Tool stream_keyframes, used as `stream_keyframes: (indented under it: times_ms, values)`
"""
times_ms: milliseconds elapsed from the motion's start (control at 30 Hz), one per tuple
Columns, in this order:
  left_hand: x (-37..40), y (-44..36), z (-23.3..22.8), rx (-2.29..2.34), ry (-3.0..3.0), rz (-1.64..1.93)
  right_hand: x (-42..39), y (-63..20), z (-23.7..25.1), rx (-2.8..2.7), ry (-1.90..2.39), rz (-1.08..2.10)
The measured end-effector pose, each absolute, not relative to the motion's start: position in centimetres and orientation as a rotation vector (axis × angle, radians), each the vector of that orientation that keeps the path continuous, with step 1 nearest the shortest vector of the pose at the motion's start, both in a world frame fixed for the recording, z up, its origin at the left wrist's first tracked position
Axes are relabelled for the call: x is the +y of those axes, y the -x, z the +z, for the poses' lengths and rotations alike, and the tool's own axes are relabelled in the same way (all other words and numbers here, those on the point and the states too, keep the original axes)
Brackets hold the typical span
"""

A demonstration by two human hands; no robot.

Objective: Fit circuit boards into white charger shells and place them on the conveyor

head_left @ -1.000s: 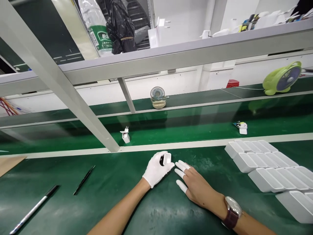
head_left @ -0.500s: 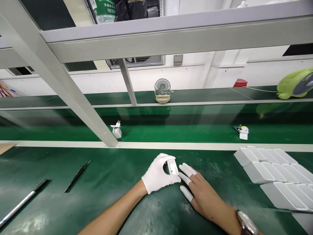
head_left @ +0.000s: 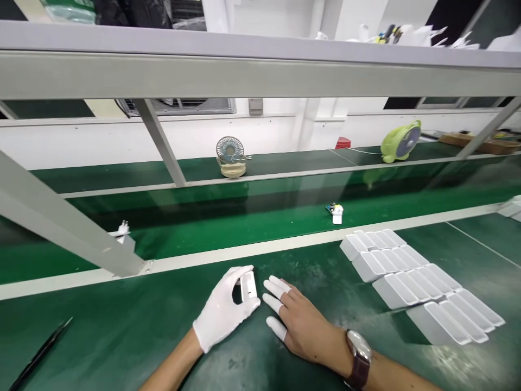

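White charger shell (head_left: 248, 285) pinched in my gloved left grip (head_left: 223, 314) on the green tabletop (head_left: 122, 336); my right grip (head_left: 301, 326) rests spread beside it.

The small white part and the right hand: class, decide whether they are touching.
Apart. The head view shows green mat between the right hand and the small white part, which the gloved left hand pinches.

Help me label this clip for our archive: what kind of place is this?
Most likely a factory assembly line: a green conveyor belt carries a small white charger, rows of white housings lie on the bench, and the gloved left hand holds a white part.
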State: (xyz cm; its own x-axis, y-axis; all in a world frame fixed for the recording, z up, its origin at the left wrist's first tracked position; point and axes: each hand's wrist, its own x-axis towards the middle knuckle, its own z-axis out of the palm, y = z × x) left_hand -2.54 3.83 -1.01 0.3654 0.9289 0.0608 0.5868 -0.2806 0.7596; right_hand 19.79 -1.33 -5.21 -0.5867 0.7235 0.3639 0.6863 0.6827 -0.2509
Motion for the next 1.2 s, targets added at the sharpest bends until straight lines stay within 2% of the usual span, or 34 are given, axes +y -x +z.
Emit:
stream_keyframes:
  times_ms: [467,867,1033,1200]
  values:
    - [3.7,2.4,0.3,1.310,-1.781,0.785,0.4,-20.8,-4.8,-2.337,1.116,0.193]
    - [3.1,2.4,-0.6,1.328,-1.746,0.721,13.2,-26.8,-6.2,-1.668,1.673,-0.170]
    - [3.1,2.8,-1.2,1.314,-1.717,0.746,16.5,-28.2,-6.7,-1.544,1.864,-0.089]
    - [3.1,2.9,-1.7,1.301,-1.714,0.796,17.2,-29.0,-5.2,-1.612,1.818,0.081]
